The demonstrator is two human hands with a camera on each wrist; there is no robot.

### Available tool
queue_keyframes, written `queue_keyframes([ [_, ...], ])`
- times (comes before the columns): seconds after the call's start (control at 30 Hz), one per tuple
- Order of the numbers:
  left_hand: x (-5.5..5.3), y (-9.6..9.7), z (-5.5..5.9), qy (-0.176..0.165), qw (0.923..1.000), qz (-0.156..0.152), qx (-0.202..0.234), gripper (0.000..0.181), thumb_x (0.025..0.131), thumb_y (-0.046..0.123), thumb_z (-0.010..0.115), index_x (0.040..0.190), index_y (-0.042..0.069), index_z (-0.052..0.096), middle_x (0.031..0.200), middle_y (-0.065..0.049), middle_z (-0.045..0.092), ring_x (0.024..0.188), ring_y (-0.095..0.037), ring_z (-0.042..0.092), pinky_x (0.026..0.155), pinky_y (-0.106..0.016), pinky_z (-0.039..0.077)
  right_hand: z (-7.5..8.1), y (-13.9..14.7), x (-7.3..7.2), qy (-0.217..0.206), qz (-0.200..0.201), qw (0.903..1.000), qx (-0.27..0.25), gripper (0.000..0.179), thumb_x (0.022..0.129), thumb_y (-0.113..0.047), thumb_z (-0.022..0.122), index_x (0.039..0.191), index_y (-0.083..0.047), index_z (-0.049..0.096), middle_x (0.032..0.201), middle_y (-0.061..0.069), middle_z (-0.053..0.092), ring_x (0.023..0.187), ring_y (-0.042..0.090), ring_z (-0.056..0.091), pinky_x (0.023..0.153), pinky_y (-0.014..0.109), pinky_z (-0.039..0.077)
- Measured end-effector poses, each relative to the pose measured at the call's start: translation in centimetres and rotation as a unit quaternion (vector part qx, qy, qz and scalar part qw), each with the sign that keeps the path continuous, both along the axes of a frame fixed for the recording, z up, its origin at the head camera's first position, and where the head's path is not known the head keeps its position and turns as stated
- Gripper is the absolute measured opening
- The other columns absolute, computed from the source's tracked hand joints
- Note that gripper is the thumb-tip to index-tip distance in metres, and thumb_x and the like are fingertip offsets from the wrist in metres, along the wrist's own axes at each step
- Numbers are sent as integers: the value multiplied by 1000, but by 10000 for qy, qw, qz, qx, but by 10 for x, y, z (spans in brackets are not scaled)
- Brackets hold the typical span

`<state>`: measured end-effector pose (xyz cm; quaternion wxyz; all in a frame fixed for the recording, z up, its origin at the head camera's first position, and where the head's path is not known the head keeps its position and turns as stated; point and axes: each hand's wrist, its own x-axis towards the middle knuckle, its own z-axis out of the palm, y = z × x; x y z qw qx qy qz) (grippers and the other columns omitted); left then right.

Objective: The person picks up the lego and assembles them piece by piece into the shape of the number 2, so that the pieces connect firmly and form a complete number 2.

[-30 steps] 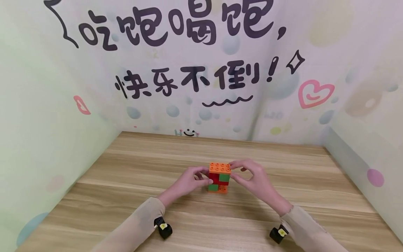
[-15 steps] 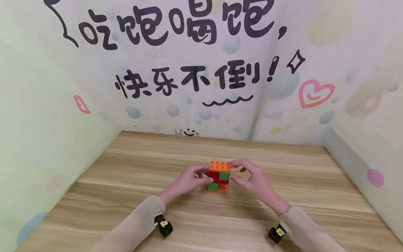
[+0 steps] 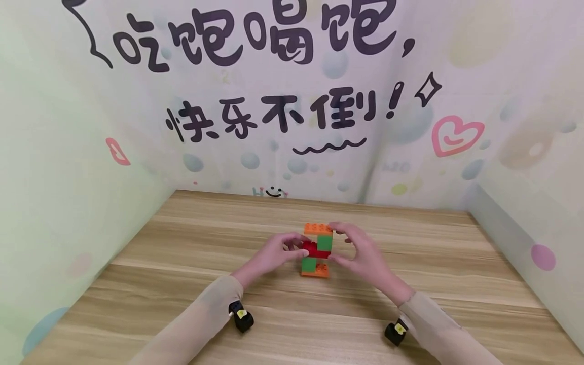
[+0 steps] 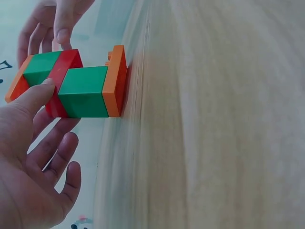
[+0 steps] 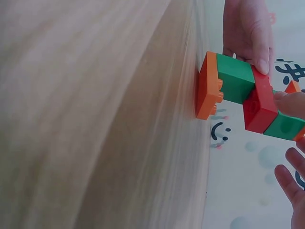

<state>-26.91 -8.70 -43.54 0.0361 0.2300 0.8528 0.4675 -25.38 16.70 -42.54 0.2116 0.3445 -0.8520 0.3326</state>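
A stack of toy building bricks stands in the middle of the table. Its bottom is an orange brick (image 3: pixel 321 270), with a green brick (image 4: pixel 84 95) on its left half. Across that lies a red brick (image 3: pixel 316 250). Above, a second green brick (image 3: pixel 325 243) sits at the right under an orange top brick (image 3: pixel 318 229). My left hand (image 3: pixel 274 253) pinches the red brick's left end, thumb in front, other fingers behind. My right hand (image 3: pixel 365 258) holds the stack's right side, thumb at the red brick and index finger at the top brick's edge.
The wood-grain table (image 3: pixel 205 213) reaches back to a printed cloth wall (image 3: pixel 274 167), with cloth sides left and right. A black wrist camera (image 3: pixel 243 319) hangs under the left sleeve and another wrist camera (image 3: pixel 395 332) under the right.
The stack's upper part has risen, so its top studs show less and a gap appears left of the upper green brick. Both hands have moved slightly up with it, keeping their hold.
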Motion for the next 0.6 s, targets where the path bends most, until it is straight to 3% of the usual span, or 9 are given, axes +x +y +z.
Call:
queue_keyframes([
  [0.43, -11, 0, -4, -152, 9998, -43, 82, 29, 90, 26, 73, 119, 19, 70, 105, -2, 74, 86, -12, 60, 76, -28, 49, -7, -6, -15, -57, -167, 9984, 534, 88, 72, -13, 89, 145, -11, 41, 142, 5, 53, 127, 24, 52, 101, 46, 50],
  [0.6, -12, 0, -4, -199, 9998, 12, 64, 30, 91, 25, 71, 120, 18, 70, 107, -2, 74, 89, -12, 61, 79, -29, 49, -4, -7, -22, -297, -149, 9975, 621, 87, 71, -13, 90, 144, -11, 43, 141, 5, 55, 126, 25, 54, 100, 46, 51],
])
